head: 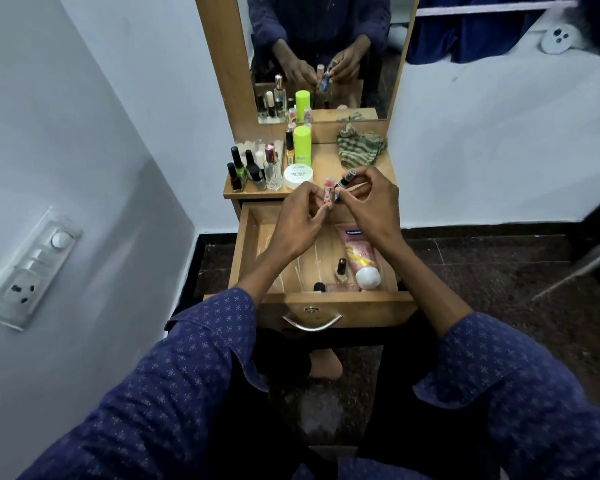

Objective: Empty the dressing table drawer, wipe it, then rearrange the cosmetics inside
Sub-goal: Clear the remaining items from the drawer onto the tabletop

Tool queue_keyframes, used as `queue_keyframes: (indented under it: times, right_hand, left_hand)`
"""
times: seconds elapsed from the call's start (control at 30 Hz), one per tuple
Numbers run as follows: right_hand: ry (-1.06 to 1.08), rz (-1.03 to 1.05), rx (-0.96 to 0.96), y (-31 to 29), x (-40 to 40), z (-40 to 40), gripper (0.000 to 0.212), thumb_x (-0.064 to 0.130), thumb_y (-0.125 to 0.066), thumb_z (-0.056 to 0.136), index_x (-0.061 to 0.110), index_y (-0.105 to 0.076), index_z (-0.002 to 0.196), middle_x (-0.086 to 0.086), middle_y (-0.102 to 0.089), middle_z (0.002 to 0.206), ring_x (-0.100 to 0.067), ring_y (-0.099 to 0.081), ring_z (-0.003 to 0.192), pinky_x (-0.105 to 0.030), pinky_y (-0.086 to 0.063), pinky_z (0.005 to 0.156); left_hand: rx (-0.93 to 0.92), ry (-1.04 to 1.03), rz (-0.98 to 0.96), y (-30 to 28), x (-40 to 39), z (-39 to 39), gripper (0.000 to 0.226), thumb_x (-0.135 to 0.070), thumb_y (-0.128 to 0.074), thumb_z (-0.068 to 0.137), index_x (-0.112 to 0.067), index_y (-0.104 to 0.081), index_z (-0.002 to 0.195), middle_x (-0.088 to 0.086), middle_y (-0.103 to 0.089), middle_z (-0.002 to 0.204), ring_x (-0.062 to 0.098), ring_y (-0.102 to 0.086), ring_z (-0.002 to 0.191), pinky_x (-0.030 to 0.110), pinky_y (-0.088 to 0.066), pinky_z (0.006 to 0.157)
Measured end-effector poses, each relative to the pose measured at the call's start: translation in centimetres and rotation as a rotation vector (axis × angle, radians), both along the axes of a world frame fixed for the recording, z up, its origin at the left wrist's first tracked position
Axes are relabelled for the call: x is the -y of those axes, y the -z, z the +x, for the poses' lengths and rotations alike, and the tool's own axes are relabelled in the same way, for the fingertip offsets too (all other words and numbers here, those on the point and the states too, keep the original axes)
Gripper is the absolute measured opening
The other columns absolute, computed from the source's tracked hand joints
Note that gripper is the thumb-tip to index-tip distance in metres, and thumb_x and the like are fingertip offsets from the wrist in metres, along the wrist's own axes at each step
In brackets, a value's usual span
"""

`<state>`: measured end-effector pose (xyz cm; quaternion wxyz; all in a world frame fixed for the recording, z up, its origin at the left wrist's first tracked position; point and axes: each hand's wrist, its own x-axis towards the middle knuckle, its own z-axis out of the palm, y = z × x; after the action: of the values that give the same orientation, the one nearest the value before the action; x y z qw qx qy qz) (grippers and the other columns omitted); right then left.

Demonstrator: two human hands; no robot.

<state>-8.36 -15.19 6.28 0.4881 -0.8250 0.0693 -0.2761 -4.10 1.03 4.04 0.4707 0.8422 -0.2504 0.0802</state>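
The wooden drawer (253, 244) of the dressing table stands pulled out. Inside it lie a pink lotion tube (360, 258) with a white cap, a small dark-capped bottle (341, 268) and another small bottle (321, 287) near the front wall. Above the drawer's back edge my left hand (297, 220) pinches a small pink stick (327, 192). Right beside it my right hand (368, 199) grips a dark slim tube (345, 181). The two items nearly touch. A green striped cloth (359, 147) lies crumpled on the tabletop at the back right.
On the tabletop's left side stand several nail polish bottles (238, 168), a clear perfume bottle (273, 168), a lime-green bottle (302, 145) and a white round jar (298, 176). A mirror (323, 46) rises behind. A white wall is at the left; the dark floor lies at the right.
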Motion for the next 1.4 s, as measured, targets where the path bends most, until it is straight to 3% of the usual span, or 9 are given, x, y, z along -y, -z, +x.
queue_keyframes:
  times: [0.17,0.27,0.4,0.6,0.73,0.97,1.13,1.27,1.4]
  right_hand:
    - [0.006,-0.101,-0.001,-2.9,1.6,2.5,0.025,0.031,-0.085,0.084,0.018,-0.072,0.102,0.013,-0.072,0.086,0.002,-0.068,0.073,-0.023,-0.059,0.070]
    - [0.011,-0.114,-0.011,-3.8,2.5,4.1,0.026,0.031,-0.085,0.083,0.018,-0.072,0.101,0.009,-0.073,0.085,-0.003,-0.070,0.075,-0.026,-0.060,0.072]
    - [0.005,-0.154,-0.049,-4.9,3.5,6.8,0.026,0.026,-0.086,0.083,0.015,-0.074,0.104,0.004,-0.074,0.086,-0.009,-0.071,0.077,-0.035,-0.062,0.075]
    - [-0.012,-0.184,-0.103,-5.7,4.8,11.3,0.024,0.021,-0.088,0.080,0.013,-0.073,0.096,0.004,-0.071,0.079,-0.014,-0.070,0.075,-0.047,-0.062,0.074]
    - [-0.021,-0.225,-0.129,-5.7,4.8,13.7,0.017,0.013,-0.086,0.079,0.014,-0.071,0.087,0.006,-0.069,0.073,-0.011,-0.068,0.070,-0.041,-0.061,0.069]
    - [-0.011,-0.295,-0.164,-4.1,4.4,17.1,0.012,0.011,-0.084,0.083,0.017,-0.073,0.083,0.003,-0.069,0.070,-0.012,-0.068,0.067,-0.042,-0.060,0.064]
    - [0.040,-0.408,-0.203,-3.4,4.5,18.1,0.015,0.012,-0.084,0.080,0.020,-0.072,0.083,0.004,-0.069,0.072,-0.016,-0.067,0.071,-0.043,-0.059,0.065]
    - [0.049,-0.437,-0.241,-3.1,4.7,18.5,0.017,0.018,-0.087,0.080,0.021,-0.075,0.092,0.004,-0.072,0.078,-0.017,-0.069,0.076,-0.042,-0.061,0.068]
    - [0.052,-0.442,-0.223,-2.6,4.6,18.5,0.019,0.019,-0.087,0.080,0.022,-0.076,0.096,0.006,-0.073,0.079,-0.015,-0.069,0.077,-0.041,-0.062,0.069]
  left_hand:
    - [0.097,-0.015,0.095,-3.9,1.5,2.6,0.031,-0.026,-0.071,0.097,-0.017,-0.049,0.116,-0.007,-0.067,0.088,0.002,-0.064,0.072,0.024,-0.051,0.060]
    - [0.158,-0.013,0.207,-6.0,2.4,4.4,0.033,-0.031,-0.068,0.099,-0.017,-0.046,0.119,-0.003,-0.071,0.085,0.009,-0.066,0.069,0.028,-0.049,0.057]
    - [0.180,0.008,0.342,-8.1,3.4,7.7,0.023,-0.034,-0.068,0.098,-0.021,-0.052,0.107,-0.003,-0.075,0.085,0.016,-0.070,0.074,0.039,-0.057,0.067]
    - [0.206,-0.050,0.530,-10.6,4.4,12.4,0.021,-0.038,-0.072,0.086,-0.022,-0.058,0.088,-0.002,-0.070,0.085,0.025,-0.065,0.085,0.042,-0.051,0.076]
    - [0.147,-0.013,0.606,-11.3,4.9,15.0,0.026,-0.040,-0.080,0.079,-0.028,-0.060,0.092,-0.009,-0.071,0.081,0.019,-0.068,0.086,0.052,-0.052,0.091]
    - [0.201,-0.019,0.726,-11.3,5.9,18.0,0.012,-0.031,-0.074,0.081,-0.025,-0.064,0.085,-0.005,-0.070,0.084,0.024,-0.067,0.089,0.062,-0.051,0.094]
    - [0.206,-0.079,0.798,-10.9,6.5,19.0,0.012,-0.035,-0.074,0.085,-0.023,-0.070,0.088,-0.003,-0.074,0.092,0.025,-0.067,0.104,0.062,-0.036,0.109]
    - [0.185,-0.099,0.807,-10.4,6.5,19.5,0.014,-0.032,-0.075,0.086,-0.019,-0.077,0.085,0.000,-0.077,0.092,0.025,-0.068,0.104,0.055,-0.040,0.105]
    - [0.179,-0.117,0.774,-9.8,6.2,19.9,0.020,-0.035,-0.073,0.090,-0.019,-0.079,0.080,-0.003,-0.076,0.084,0.020,-0.067,0.092,0.059,-0.043,0.104]
